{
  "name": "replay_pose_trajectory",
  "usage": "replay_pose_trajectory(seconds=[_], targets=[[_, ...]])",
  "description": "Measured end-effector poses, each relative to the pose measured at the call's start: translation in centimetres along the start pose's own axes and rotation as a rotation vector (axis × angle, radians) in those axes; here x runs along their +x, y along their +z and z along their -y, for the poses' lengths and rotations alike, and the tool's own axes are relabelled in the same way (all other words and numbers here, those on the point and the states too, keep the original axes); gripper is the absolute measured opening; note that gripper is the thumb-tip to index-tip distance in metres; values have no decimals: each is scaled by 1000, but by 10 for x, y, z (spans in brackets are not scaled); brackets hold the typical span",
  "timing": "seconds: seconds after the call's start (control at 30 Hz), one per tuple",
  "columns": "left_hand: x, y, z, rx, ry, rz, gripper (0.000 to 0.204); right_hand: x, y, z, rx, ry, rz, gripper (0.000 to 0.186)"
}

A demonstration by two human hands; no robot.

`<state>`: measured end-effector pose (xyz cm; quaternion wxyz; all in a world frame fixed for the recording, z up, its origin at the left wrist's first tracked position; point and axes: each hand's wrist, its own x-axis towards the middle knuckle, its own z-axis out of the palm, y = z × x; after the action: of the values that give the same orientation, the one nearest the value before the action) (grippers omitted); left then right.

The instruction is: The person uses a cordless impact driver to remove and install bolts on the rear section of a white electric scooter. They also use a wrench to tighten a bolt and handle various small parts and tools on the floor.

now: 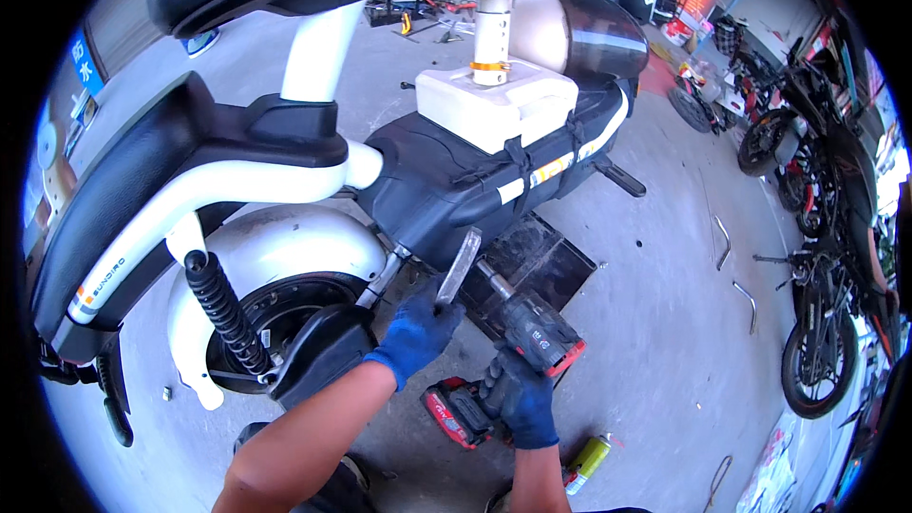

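My left hand, in a blue glove, is closed round the lower end of a flat grey metal bar, which points up toward the underside of a white and black electric scooter. My right hand, also gloved, grips the handle of a cordless impact wrench with a red and black battery. The wrench's socket end tilts up and left, close to the bar; a gap shows between them. Left of my hands are the scooter's rear wheel and black coil shock absorber.
A dark flat panel lies under the scooter. A yellow-green spray can is beside my right forearm. Two bent metal rods lie on the grey floor to the right. Farther right stands a black motorcycle, with other bikes behind.
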<state>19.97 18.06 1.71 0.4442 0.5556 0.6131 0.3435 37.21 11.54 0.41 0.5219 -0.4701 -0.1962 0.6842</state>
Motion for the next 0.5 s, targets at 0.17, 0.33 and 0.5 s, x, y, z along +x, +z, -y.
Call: replay_pose_trajectory(seconds=[0.17,0.33,0.5], targets=[[6,-3,23,72,97,-18,47,8,-10,14,103,165,39,18],[18,-16,26,-242,9,276,55,8,-7,20,202,261,126,20],[16,-12,11,-171,-62,303,65,11,-9,12,71,161,-30,18]])
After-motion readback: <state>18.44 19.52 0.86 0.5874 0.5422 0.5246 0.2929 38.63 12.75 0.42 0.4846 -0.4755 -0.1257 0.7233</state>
